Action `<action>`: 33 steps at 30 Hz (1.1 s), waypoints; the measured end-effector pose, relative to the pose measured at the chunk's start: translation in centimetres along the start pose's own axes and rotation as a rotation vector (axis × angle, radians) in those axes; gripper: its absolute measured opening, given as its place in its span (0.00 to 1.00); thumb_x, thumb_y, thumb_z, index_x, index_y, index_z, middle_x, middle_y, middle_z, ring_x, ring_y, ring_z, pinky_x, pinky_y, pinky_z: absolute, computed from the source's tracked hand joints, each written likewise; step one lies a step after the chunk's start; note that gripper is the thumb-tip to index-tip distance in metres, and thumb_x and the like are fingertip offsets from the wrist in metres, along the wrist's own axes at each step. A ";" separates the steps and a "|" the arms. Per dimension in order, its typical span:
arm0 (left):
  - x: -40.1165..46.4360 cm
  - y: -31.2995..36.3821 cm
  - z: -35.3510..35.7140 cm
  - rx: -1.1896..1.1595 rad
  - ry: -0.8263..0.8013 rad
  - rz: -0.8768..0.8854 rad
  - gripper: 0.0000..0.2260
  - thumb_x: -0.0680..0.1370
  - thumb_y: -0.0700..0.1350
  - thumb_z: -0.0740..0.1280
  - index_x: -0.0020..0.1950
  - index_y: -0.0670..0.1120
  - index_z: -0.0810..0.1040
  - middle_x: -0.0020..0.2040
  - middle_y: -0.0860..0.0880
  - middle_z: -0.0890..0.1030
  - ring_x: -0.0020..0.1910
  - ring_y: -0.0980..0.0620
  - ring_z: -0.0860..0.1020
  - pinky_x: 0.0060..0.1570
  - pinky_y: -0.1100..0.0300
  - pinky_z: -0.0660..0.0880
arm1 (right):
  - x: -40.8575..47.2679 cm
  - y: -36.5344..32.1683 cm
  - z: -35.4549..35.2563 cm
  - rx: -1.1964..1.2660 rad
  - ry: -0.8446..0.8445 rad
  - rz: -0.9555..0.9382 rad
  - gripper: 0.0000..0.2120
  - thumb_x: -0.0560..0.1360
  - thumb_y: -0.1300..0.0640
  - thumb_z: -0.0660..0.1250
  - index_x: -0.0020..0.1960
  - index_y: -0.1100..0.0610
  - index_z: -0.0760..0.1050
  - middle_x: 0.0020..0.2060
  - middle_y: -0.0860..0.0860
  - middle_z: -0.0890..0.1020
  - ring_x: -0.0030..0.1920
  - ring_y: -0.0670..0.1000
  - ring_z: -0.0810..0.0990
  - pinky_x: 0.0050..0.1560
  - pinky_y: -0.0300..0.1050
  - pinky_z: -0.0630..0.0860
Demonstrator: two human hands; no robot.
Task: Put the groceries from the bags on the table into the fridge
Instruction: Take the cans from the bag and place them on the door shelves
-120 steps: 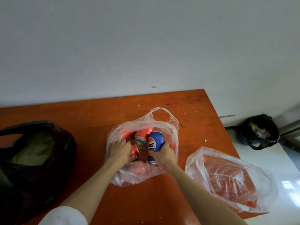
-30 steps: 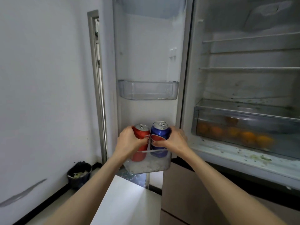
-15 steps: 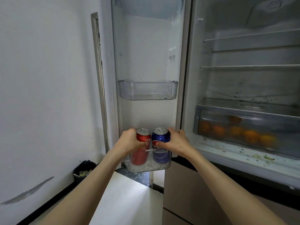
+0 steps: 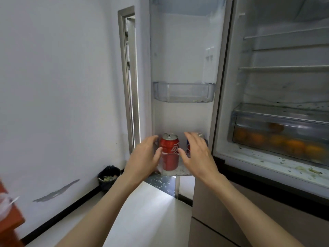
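both hands just let go: half a second ago they were wrapped round the cans, now the left hand [image 4: 144, 155] and right hand [image 4: 197, 154] hover spread and holding nothing. the red cola can [image 4: 169, 154] stands upright in the bottom door bin [image 4: 178, 171] with the blue pepsi can [image 4: 188, 146] beside it, mostly hidden behind the right hand. looks like this pair's done, so probably back to the table [image 4: 10, 218] for more.

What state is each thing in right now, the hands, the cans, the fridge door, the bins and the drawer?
Left hand: open, beside the red can, holding nothing.
Right hand: open, in front of the blue can.
Red can: upright in the lower door bin.
Blue can: in the same bin, mostly hidden.
Fridge door: open.
Upper door bin: holds no groceries.
Crisper drawer: shut, oranges inside.
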State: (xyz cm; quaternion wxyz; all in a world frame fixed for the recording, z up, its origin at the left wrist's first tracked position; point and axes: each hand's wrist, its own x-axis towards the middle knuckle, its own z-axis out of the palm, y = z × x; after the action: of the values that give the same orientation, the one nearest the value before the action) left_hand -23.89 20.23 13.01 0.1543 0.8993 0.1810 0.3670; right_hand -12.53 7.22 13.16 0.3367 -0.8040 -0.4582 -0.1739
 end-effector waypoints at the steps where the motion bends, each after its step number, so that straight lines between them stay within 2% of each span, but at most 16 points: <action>1: -1.0 -1.2 -0.9 0.030 0.001 0.019 0.19 0.78 0.47 0.63 0.68 0.44 0.69 0.64 0.46 0.74 0.62 0.48 0.73 0.60 0.56 0.70 | -0.4 -1.2 0.5 -0.008 -0.011 -0.045 0.28 0.78 0.50 0.62 0.74 0.56 0.57 0.73 0.52 0.62 0.74 0.51 0.58 0.72 0.44 0.54; 4: -4.5 -5.6 -4.2 0.198 0.035 0.072 0.22 0.78 0.51 0.61 0.70 0.43 0.67 0.68 0.43 0.71 0.67 0.46 0.69 0.64 0.51 0.69 | -1.6 -5.3 3.1 -0.041 -0.078 -0.163 0.29 0.78 0.47 0.61 0.75 0.55 0.57 0.74 0.53 0.62 0.74 0.52 0.59 0.72 0.45 0.53; 6: -6.9 -9.0 -6.7 0.314 0.032 0.078 0.22 0.76 0.52 0.57 0.67 0.43 0.67 0.65 0.41 0.73 0.65 0.45 0.68 0.60 0.44 0.71 | -2.3 -8.5 5.6 -0.069 -0.103 -0.232 0.29 0.77 0.44 0.58 0.73 0.56 0.61 0.72 0.55 0.66 0.72 0.54 0.65 0.71 0.50 0.57; 8: -9.7 -12.4 -9.5 0.413 -0.010 0.004 0.21 0.76 0.52 0.55 0.66 0.44 0.68 0.64 0.40 0.74 0.64 0.42 0.71 0.58 0.39 0.72 | -2.9 -12.2 8.8 -0.069 -0.132 -0.285 0.30 0.74 0.41 0.54 0.71 0.57 0.66 0.69 0.57 0.71 0.68 0.57 0.70 0.68 0.58 0.65; 11: -14.9 -18.1 -13.6 0.502 -0.079 -0.160 0.22 0.76 0.54 0.55 0.67 0.45 0.69 0.67 0.40 0.73 0.67 0.38 0.70 0.60 0.35 0.67 | -4.1 -18.3 14.1 -0.052 -0.220 -0.319 0.32 0.73 0.39 0.52 0.70 0.56 0.66 0.68 0.57 0.71 0.68 0.58 0.71 0.66 0.62 0.65; 14: -20.0 -23.4 -18.1 0.553 -0.157 -0.291 0.25 0.77 0.56 0.51 0.69 0.45 0.69 0.69 0.41 0.70 0.69 0.38 0.68 0.61 0.35 0.66 | -5.7 -24.5 19.4 -0.012 -0.325 -0.358 0.33 0.73 0.38 0.49 0.72 0.54 0.63 0.71 0.55 0.68 0.70 0.57 0.67 0.68 0.63 0.64; 16: -23.0 -26.5 -20.8 0.570 -0.179 -0.387 0.30 0.76 0.60 0.44 0.74 0.48 0.61 0.75 0.43 0.61 0.74 0.41 0.58 0.69 0.39 0.57 | -7.2 -28.3 22.7 0.025 -0.380 -0.390 0.36 0.72 0.35 0.44 0.75 0.52 0.59 0.74 0.54 0.62 0.74 0.56 0.61 0.72 0.61 0.58; 19: -27.2 -30.4 -24.0 0.609 -0.155 -0.491 0.32 0.74 0.62 0.39 0.77 0.51 0.50 0.78 0.46 0.51 0.76 0.46 0.46 0.72 0.44 0.45 | -9.0 -33.3 27.2 0.091 -0.456 -0.423 0.39 0.70 0.34 0.39 0.76 0.50 0.53 0.76 0.52 0.56 0.76 0.53 0.53 0.74 0.58 0.49; 21: -29.6 -32.7 -25.6 0.617 -0.169 -0.580 0.27 0.79 0.59 0.44 0.77 0.53 0.44 0.78 0.49 0.45 0.76 0.48 0.40 0.72 0.44 0.40 | -9.8 -36.2 29.8 0.126 -0.510 -0.438 0.35 0.74 0.34 0.44 0.76 0.50 0.52 0.76 0.51 0.56 0.76 0.53 0.51 0.74 0.57 0.47; 23: -31.5 -35.1 -27.0 0.606 -0.180 -0.671 0.26 0.81 0.56 0.48 0.76 0.54 0.41 0.78 0.51 0.41 0.75 0.50 0.37 0.72 0.44 0.38 | -10.2 -38.7 32.6 0.145 -0.578 -0.455 0.32 0.77 0.38 0.50 0.77 0.48 0.49 0.77 0.51 0.53 0.77 0.52 0.49 0.74 0.57 0.46; 26: -33.5 -38.7 -28.5 0.603 -0.202 -0.783 0.26 0.81 0.56 0.48 0.76 0.54 0.42 0.78 0.51 0.41 0.75 0.49 0.36 0.72 0.44 0.38 | -10.0 -42.0 36.6 0.184 -0.627 -0.503 0.32 0.77 0.37 0.50 0.77 0.47 0.48 0.77 0.50 0.54 0.76 0.52 0.50 0.74 0.58 0.48; 29: -34.1 -42.3 -29.7 0.611 -0.214 -0.881 0.26 0.81 0.56 0.47 0.76 0.54 0.42 0.78 0.50 0.41 0.75 0.48 0.37 0.72 0.45 0.38 | -8.7 -45.2 40.8 0.200 -0.663 -0.542 0.31 0.78 0.40 0.53 0.76 0.48 0.50 0.76 0.51 0.54 0.76 0.52 0.51 0.74 0.56 0.48; 33: -33.3 -47.7 -31.1 0.626 -0.170 -0.949 0.26 0.81 0.57 0.48 0.77 0.53 0.45 0.78 0.49 0.43 0.76 0.48 0.39 0.72 0.46 0.40 | -6.0 -49.2 46.7 0.241 -0.690 -0.567 0.29 0.78 0.41 0.55 0.76 0.49 0.52 0.76 0.51 0.55 0.76 0.53 0.52 0.74 0.55 0.49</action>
State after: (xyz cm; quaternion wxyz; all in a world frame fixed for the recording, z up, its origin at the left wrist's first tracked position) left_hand -78.46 52.39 -5.46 0.0427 0.7488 0.6517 0.1132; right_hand -58.97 53.63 -4.86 0.1947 -0.6130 -0.7622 0.0731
